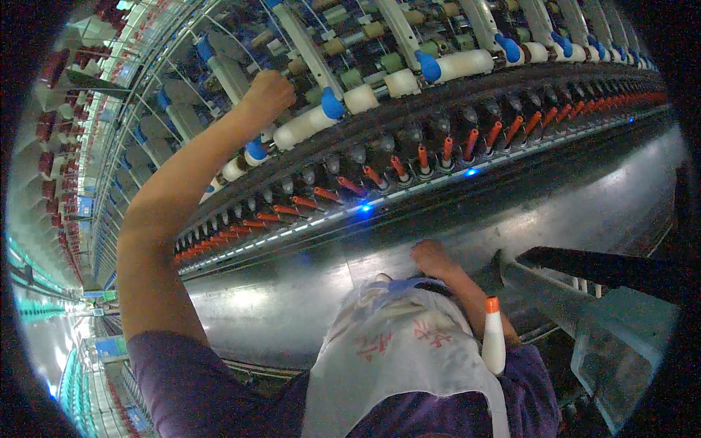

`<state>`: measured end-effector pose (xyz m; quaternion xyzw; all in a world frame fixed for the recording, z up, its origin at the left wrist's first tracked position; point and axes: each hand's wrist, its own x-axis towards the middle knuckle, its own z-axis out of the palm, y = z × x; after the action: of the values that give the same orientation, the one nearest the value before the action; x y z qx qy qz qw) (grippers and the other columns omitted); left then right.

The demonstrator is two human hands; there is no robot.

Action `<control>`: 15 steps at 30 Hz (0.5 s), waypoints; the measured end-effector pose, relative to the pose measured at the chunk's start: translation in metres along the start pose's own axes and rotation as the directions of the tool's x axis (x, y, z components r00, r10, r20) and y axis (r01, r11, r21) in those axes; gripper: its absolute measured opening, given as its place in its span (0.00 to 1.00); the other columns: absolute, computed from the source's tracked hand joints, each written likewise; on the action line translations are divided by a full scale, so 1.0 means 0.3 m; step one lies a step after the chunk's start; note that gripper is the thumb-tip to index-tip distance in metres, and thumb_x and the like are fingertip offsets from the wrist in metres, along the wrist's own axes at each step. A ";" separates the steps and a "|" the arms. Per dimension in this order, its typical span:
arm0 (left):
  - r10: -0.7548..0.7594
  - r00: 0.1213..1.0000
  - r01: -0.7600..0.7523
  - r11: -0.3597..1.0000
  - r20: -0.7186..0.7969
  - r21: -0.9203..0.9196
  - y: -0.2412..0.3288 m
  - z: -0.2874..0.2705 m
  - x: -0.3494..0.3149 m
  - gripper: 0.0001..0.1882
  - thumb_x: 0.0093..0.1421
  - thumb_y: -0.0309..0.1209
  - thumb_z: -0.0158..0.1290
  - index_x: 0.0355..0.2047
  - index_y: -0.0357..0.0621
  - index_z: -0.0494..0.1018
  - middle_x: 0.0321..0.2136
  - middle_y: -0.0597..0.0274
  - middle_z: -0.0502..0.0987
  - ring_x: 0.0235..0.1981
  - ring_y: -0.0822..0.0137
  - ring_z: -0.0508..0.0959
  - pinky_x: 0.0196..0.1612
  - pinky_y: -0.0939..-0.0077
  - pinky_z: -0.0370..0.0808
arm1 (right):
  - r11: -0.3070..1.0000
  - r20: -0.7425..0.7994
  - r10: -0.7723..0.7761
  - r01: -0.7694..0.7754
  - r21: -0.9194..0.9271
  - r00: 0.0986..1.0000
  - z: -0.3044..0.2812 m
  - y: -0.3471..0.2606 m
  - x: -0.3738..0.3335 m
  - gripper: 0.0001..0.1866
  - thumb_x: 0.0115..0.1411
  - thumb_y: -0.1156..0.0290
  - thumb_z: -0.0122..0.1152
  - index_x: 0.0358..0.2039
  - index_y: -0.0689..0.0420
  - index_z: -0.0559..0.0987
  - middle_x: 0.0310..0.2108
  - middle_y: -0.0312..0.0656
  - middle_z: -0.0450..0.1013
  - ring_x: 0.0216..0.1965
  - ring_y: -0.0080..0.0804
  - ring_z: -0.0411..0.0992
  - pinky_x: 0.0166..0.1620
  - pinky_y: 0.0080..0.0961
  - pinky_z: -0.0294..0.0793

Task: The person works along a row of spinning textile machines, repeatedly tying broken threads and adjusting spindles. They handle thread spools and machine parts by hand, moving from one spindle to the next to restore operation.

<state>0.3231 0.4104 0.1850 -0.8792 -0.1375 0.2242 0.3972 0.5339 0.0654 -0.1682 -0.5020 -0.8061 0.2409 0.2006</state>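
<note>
My left arm reaches up to a spinning frame, where my left hand (269, 96) is closed among its rollers, between two grey pressure arms with blue ends. Beside it lie a white roller (303, 128) and a blue arm end (333, 104). Whatever its fingers pinch, if anything, is hidden. Lower down, my right hand (432, 259) is closed in front of my waist, over the grey metal surface; what it may hold cannot be made out. By my right forearm a bobbin of white yarn with an orange tip (494, 336) stands against my white apron (394, 339).
A long row of orange bobbin tubes (422, 158) runs beneath the rollers. Blue lights (471, 173) glow along the rail under it. At the right stand a dark bar (584, 259) and a grey-green metal frame (621, 343). More machines line the left side.
</note>
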 end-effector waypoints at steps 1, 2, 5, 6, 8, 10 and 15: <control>0.012 1.000 -0.013 0.999 -0.010 -0.030 -0.007 -0.009 -0.010 0.03 0.46 0.30 0.54 0.22 0.50 0.77 0.21 0.60 0.76 0.25 0.60 0.77 0.27 0.66 0.71 | 0.999 -0.078 -0.035 0.035 -0.001 0.996 -0.003 -0.003 0.006 0.05 0.38 0.69 0.54 0.13 0.55 0.71 0.18 0.48 0.69 0.24 0.51 0.69 0.27 0.46 0.67; -0.004 1.000 0.004 1.000 -0.015 -0.018 -0.010 -0.021 -0.015 0.03 0.46 0.29 0.56 0.21 0.50 0.79 0.22 0.60 0.78 0.26 0.60 0.79 0.26 0.66 0.74 | 1.000 -0.004 0.005 -0.005 -0.009 1.000 0.003 -0.001 0.012 0.05 0.38 0.69 0.54 0.14 0.55 0.72 0.18 0.48 0.69 0.25 0.50 0.69 0.27 0.46 0.67; -0.201 0.975 0.216 0.959 0.097 -0.183 -0.016 -0.083 -0.047 0.03 0.48 0.28 0.55 0.23 0.46 0.79 0.23 0.56 0.78 0.27 0.57 0.78 0.27 0.64 0.73 | 0.998 0.080 0.025 -0.021 -0.053 0.996 0.056 0.030 0.032 0.05 0.40 0.68 0.54 0.15 0.55 0.73 0.19 0.48 0.70 0.26 0.50 0.70 0.29 0.47 0.68; -0.255 0.967 0.248 0.909 0.023 -0.334 -0.015 -0.116 -0.065 0.04 0.49 0.29 0.55 0.24 0.45 0.78 0.23 0.56 0.78 0.27 0.58 0.78 0.28 0.65 0.73 | 0.996 0.159 0.042 -0.028 -0.087 0.986 0.076 0.043 0.037 0.05 0.41 0.68 0.54 0.16 0.55 0.74 0.19 0.48 0.70 0.27 0.49 0.71 0.30 0.46 0.69; -0.433 0.887 0.275 0.776 -0.163 -0.567 0.002 -0.184 -0.120 0.06 0.52 0.31 0.55 0.25 0.42 0.78 0.22 0.56 0.77 0.26 0.62 0.79 0.29 0.66 0.73 | 0.993 0.183 0.039 -0.019 -0.114 0.982 0.097 0.061 0.041 0.05 0.42 0.69 0.54 0.17 0.56 0.75 0.20 0.49 0.71 0.28 0.49 0.71 0.31 0.46 0.70; -0.621 0.784 0.279 0.314 0.026 -0.907 0.063 -0.240 -0.201 0.08 0.54 0.33 0.54 0.27 0.41 0.78 0.21 0.58 0.77 0.25 0.66 0.78 0.29 0.70 0.73 | 0.994 0.081 -0.001 0.009 -0.107 0.997 0.090 0.062 0.048 0.06 0.43 0.69 0.54 0.17 0.56 0.76 0.20 0.49 0.71 0.28 0.49 0.72 0.31 0.46 0.71; -0.530 0.719 0.189 -0.472 0.449 -0.861 0.622 -0.157 -0.539 0.14 0.57 0.38 0.52 0.35 0.40 0.76 0.31 0.56 0.75 0.30 0.65 0.76 0.38 0.68 0.72 | 0.998 0.275 -0.012 0.030 -0.061 0.961 -0.012 -0.024 0.101 0.07 0.45 0.71 0.53 0.19 0.58 0.79 0.23 0.51 0.74 0.28 0.50 0.74 0.32 0.46 0.72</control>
<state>0.2195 0.1917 0.1168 -0.7262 -0.5154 -0.2330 -0.3906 0.5184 0.0908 -0.1585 -0.4613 -0.8388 0.2798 0.0732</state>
